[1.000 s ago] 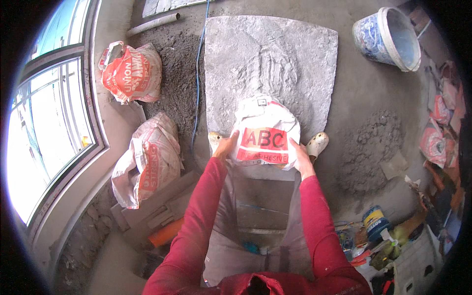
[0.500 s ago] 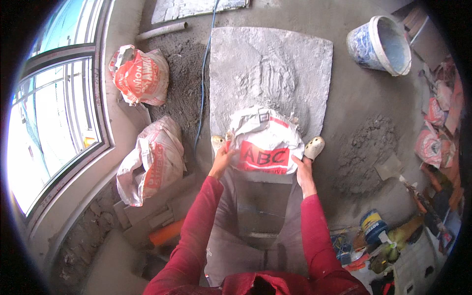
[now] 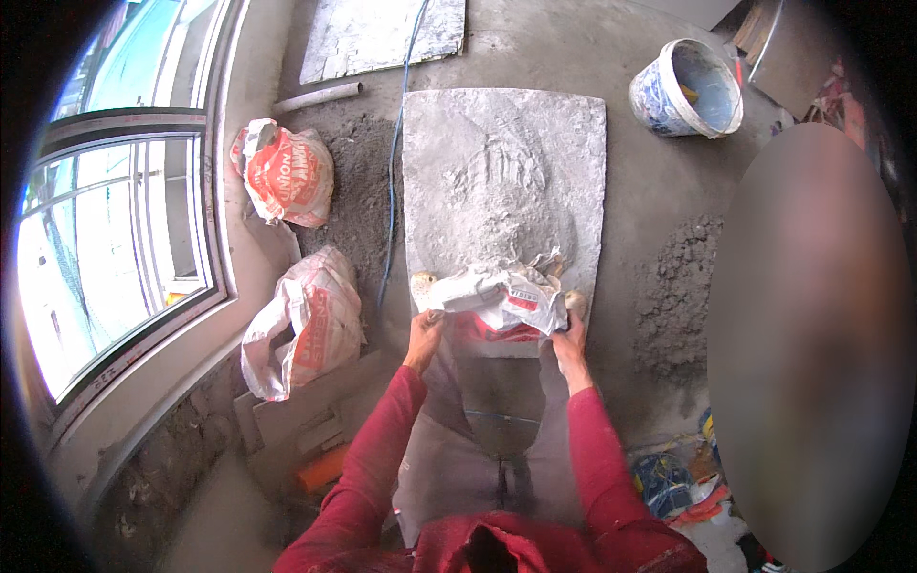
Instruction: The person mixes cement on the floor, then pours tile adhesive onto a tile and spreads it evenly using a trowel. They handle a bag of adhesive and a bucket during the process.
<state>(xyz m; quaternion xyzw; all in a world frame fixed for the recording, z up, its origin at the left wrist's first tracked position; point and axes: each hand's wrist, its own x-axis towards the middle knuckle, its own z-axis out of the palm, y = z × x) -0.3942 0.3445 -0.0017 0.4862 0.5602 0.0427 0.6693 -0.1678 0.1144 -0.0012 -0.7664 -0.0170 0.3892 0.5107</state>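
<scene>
A white and red bag [image 3: 495, 291] sags between my two hands, crumpled and tilted, its torn mouth turned away from me. My left hand [image 3: 425, 339] is closed on its left edge, and my right hand [image 3: 570, 344] grips the right edge. Under and beyond the bag lies a grey, dusty board [image 3: 564, 153], with a heap of pale powder [image 3: 506, 186] spread over its middle. A pale clog [image 3: 421, 285] shows at the board's left edge, and another clog [image 3: 575, 304] shows beside my right hand.
Two red-and-white sacks, one upright [image 3: 284, 177] and one slumped [image 3: 310, 329], stand by the window at left. A blue cable [image 3: 391, 210] runs past the board. A white bucket [image 3: 683, 91] is at far right, wet-looking mortar [image 3: 678, 296] nearer. A large blur hides the right side.
The bag has gone from spread out with its printed face showing to crumpled and folded, tipped over the board. Both hands still hold it and sit slightly nearer me. A blur now covers the right side.
</scene>
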